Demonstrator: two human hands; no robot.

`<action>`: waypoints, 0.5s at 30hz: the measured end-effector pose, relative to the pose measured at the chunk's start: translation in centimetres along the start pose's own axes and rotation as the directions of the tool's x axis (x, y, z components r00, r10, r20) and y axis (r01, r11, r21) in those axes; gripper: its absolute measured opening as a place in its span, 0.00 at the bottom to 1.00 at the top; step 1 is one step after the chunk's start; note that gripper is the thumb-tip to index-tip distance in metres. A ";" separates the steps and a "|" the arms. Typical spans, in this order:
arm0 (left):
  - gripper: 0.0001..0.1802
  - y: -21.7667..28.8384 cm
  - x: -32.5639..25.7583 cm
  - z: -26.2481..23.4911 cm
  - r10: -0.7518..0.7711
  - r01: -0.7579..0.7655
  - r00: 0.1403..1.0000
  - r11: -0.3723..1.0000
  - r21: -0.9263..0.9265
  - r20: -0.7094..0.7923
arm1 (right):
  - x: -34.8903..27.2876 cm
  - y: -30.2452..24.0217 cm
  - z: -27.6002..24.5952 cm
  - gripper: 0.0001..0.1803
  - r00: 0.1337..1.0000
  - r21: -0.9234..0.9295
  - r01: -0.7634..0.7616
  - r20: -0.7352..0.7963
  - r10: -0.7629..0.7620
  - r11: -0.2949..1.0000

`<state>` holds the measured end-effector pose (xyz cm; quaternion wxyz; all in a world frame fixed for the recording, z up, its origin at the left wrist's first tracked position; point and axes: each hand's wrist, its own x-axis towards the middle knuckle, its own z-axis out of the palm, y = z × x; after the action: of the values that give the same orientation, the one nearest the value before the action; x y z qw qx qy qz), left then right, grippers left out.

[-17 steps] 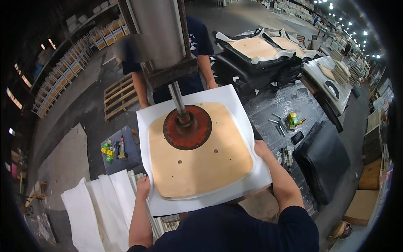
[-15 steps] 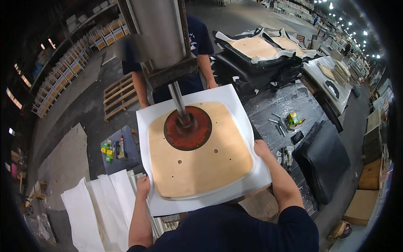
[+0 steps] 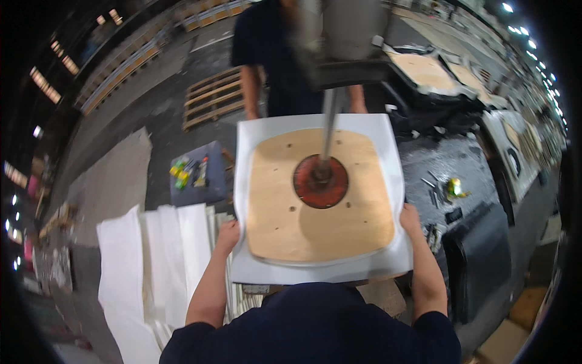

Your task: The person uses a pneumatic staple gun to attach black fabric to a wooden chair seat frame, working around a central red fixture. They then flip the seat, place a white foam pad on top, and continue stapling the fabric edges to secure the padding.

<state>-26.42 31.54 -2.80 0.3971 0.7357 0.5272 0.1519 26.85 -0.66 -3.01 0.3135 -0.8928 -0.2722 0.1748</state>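
A tan wooden panel [image 3: 321, 236] with rounded corners and several small holes lies on a white padding sheet [image 3: 382, 266] that reaches past it on all sides. Over the panel's middle is the round red disc [image 3: 321, 191] of a press, at the foot of a metal rod [image 3: 329, 121]; whether it touches the wood I cannot tell. My left hand [image 3: 228, 236] is closed on the sheet's left edge. Opposite it, my right hand [image 3: 410, 219] grips the right edge. The fingertips of both hands are hidden.
Across the sheet stands a person [image 3: 285, 73], hands hidden. White sheets [image 3: 157, 255] are stacked at left, beside a grey surface [image 3: 212, 158] with tools. At right, a wrapped table [image 3: 418, 158] bears small tools and dark padded pieces [image 3: 476, 261]. Behind lies a pallet [image 3: 212, 97].
My view has turned, and the press and panel appear farther right. The disc has shifted toward the panel's middle and looks smaller. Both hands keep their hold on the sheet.
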 end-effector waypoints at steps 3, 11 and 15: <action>0.24 -0.2 0.1 0.5 -0.081 0.080 0.997 0.994 -0.073 -0.009 | -0.3 -0.1 0.3 0.22 1.000 -0.096 -0.022 -0.012 0.021 0.995; 0.24 -1.1 0.0 0.5 -0.034 0.032 0.999 0.980 -0.194 -0.009 | 0.1 1.7 0.7 0.21 0.999 0.124 0.034 -0.010 -0.033 0.992; 0.25 -1.8 -0.3 0.7 -0.076 0.079 0.997 0.958 -0.276 0.021 | 0.1 1.2 1.7 0.20 1.000 0.150 0.025 -0.013 -0.024 0.988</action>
<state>-27.26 31.16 -4.49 0.5043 0.6526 0.5272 0.2046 26.52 -0.62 -5.03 0.3834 -0.8643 -0.2674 0.1859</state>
